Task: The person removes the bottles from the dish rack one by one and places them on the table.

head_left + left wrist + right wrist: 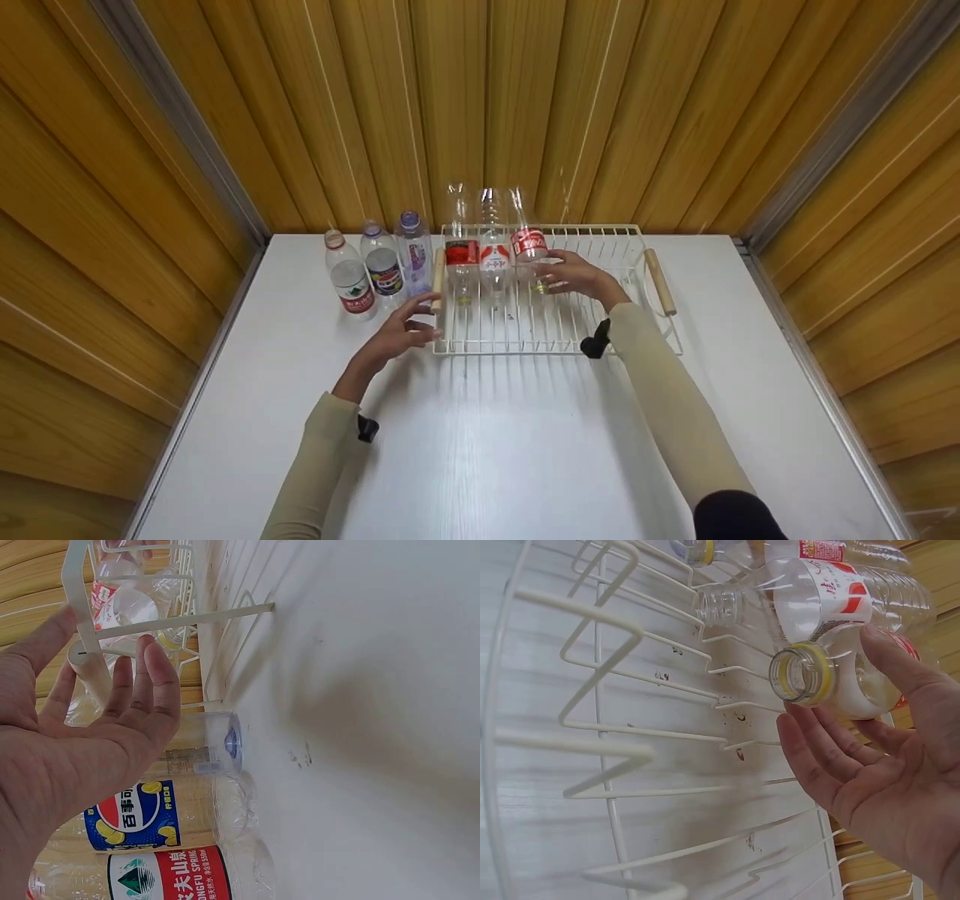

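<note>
With the rack [517,353] as dial centre and the wall [525,112] at 12 o'clock, three standing bottles [385,276] occupy 9 on the table [480,450], beyond the left handle [439,274]. Inside the rack, three inverted bottles [493,259] rest side by side towards 10. The rightmost bottle [529,244] has the right hand [574,276] at its 4. The left hand [390,341] is at the rack's 8, the right handle [660,281] at 3.

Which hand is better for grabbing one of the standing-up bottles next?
Probably the left hand: it is right beside the upright bottles and holds no bottle. The right hand is farther from them and occupied with a tilted, red-labelled bottle at the rack.
</note>
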`<state>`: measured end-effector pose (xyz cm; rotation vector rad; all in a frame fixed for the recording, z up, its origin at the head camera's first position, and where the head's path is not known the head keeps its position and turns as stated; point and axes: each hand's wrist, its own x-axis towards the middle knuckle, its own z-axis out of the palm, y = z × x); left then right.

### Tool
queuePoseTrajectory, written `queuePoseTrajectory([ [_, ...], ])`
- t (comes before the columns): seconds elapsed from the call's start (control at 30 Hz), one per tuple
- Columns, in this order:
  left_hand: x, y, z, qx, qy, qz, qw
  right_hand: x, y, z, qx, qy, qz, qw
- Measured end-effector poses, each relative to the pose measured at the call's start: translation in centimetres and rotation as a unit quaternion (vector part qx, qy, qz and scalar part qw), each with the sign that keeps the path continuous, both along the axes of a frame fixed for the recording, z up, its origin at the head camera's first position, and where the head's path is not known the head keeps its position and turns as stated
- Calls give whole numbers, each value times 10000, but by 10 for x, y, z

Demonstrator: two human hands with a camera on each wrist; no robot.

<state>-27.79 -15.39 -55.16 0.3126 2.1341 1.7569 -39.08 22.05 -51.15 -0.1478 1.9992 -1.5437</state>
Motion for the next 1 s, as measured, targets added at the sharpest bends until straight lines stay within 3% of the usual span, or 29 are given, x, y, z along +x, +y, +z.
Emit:
queuePoseTrajectory([
  [0.2, -3, 1, 2, 39, -40, 40, 10000, -1, 8, 4, -259, 153, -562, 9980],
  [0.4, -1, 1, 1, 71, -35, 16, 10000, 2, 16, 8, -801, 128, -1233, 9891],
  [0.7, -1, 0, 1, 21, -15, -11, 10000, 5, 30, 13, -1682, -116, -2240, 9599],
  [1.0, 1, 1, 1, 44, -90, 46, 9999, 8, 47, 18, -2365, -153, -2727, 9325],
])
